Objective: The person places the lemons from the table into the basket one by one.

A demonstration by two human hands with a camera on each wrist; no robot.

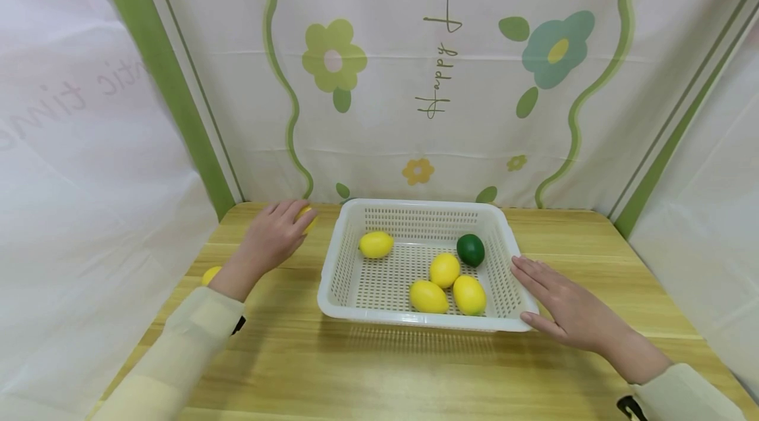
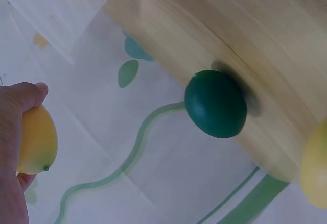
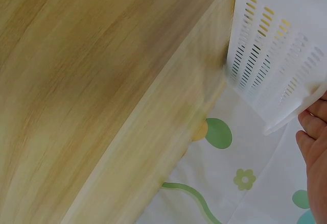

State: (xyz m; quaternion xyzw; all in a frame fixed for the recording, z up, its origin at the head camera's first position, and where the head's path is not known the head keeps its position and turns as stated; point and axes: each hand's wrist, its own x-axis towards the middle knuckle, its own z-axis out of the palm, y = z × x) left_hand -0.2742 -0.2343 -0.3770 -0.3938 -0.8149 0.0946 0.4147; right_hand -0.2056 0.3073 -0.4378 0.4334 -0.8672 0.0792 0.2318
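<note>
In the head view my left hand point(image 1: 268, 236) is left of the white basket and holds a yellow lemon point(image 1: 309, 219). The left wrist view shows thumb and fingers curled round this lemon point(image 2: 40, 141), its greenish tip exposed. My right hand point(image 1: 566, 306) touches the right rim of the basket point(image 1: 379, 317) with its fingers extended. Inside the basket lie several yellow lemons, one apart at the left point(image 1: 376, 244), the others grouped near a dark green lime point(image 1: 470, 250). Another green lime point(image 2: 215, 104) rests on the table in the left wrist view; the left arm hides it from the head view.
One more lemon point(image 1: 210, 275) lies at the table's left side, partly behind my left wrist. The wooden table point(image 1: 379, 381) ends at a hanging patterned cloth point(image 1: 385, 131) at the back. White cloth also hangs on both sides.
</note>
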